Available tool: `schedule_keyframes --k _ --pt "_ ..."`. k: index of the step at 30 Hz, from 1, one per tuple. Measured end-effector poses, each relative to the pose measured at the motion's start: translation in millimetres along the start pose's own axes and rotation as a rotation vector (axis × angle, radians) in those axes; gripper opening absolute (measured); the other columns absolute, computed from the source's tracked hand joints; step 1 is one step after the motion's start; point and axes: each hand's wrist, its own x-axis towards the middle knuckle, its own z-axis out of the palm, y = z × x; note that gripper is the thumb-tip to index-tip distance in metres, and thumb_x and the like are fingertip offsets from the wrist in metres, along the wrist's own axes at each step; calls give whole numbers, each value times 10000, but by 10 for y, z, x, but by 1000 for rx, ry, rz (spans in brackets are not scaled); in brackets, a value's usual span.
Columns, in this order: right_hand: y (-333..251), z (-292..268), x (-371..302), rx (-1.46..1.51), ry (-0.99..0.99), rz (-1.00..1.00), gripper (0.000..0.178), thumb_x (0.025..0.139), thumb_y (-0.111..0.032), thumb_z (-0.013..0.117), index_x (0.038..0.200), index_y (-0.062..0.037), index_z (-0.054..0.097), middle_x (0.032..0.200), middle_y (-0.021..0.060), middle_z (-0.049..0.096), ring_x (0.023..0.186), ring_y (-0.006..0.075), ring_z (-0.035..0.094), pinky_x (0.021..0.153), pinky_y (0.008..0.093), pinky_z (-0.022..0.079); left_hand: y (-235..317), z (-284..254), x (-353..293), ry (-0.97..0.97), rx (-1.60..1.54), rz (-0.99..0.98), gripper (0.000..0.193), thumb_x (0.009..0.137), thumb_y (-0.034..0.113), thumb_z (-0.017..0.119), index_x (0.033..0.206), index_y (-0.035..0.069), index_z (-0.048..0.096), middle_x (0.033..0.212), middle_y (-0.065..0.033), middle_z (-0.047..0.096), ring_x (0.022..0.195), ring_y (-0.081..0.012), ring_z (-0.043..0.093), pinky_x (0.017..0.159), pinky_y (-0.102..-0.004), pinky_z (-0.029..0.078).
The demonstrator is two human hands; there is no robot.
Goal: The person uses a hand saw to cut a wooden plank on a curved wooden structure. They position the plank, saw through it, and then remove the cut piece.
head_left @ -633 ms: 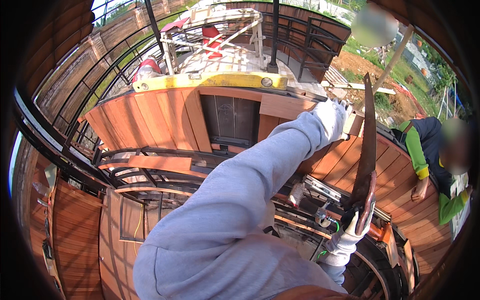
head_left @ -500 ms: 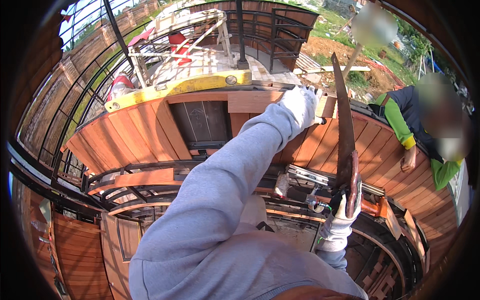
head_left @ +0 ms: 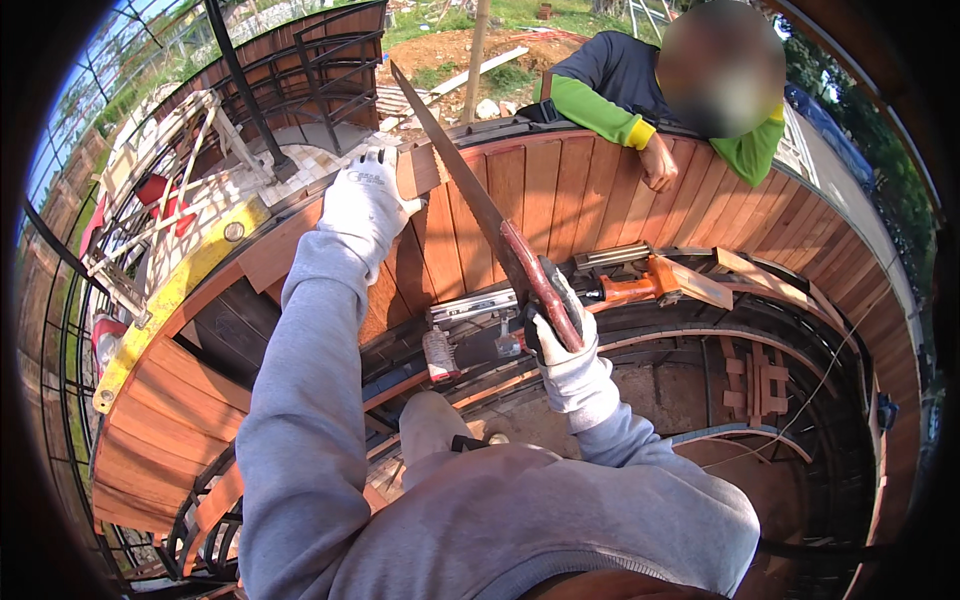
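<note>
Along top of wall [head_left: 575, 190]: pinning board [head_left: 420, 171] with left hand [head_left: 366, 185], gripping saw [head_left: 465, 180] in right hand [head_left: 563, 325].
Could nick left hand from stray swing; could drop board off wall from slack hold.

R hand in white-and-black glove [head_left: 568, 352], ctr of frame, grips steel handsaw w/ brown handle [head_left: 477, 200], blade slanting to upper L nr end of flat reddish-brown wood board [head_left: 420, 170]; contact unclear. L hand in white glove [head_left: 366, 200], upper L of ctr, holds board. Long yellow spirit level [head_left: 170, 298] at L, along curved reddish plank wall [head_left: 600, 190]. Co-worker's bare hand [head_left: 657, 163], upper R, hangs over wall.
</note>
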Motion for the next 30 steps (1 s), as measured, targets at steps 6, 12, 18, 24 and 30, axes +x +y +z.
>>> schedule_keyframes --k 6,12,18,24,30 --pt "-66 40 39 85 28 139 565 904 -43 675 1443 42 526 1381 186 625 1245 252 613 1079 341 448 -90 105 94 8 55 47 876 800 425 826 1479 24 445 1425 -217 561 1265 -384 585 1092 -440 467" --pt "-48 76 43 101 37 141 561 910 -48 673 1442 47 523 1360 185 637 1216 231 624 1044 326 467 -162 209 175 -33 -25 28 896 809 449 811 1503 34 424 1440 -220 559 1292 -382 574 1090 -436 466" --pt "-64 64 41 126 59 102 584 912 -57 688 1459 37 506 1335 179 655 1154 203 657 982 299 505 -115 148 161 -90 -48 -16 887 798 452 818 1478 23 443 1377 -218 610 1265 -369 597 1074 -434 479" --pt "-115 58 39 201 28 200 602 905 -6 660 1480 25 485 1326 150 661 1170 187 646 994 292 498 -132 126 134 -53 -83 -21 846 780 425 836 1433 16 488 1354 -220 627 1245 -372 608 1059 -428 491" --pt "-73 39 71 88 33 73 608 903 -15 657 1483 34 482 1351 187 649 1177 221 661 1002 301 503 -76 72 132 -46 -100 -28 809 789 415 831 1418 19 511 1383 -211 613 1250 -364 607 1064 -420 491"
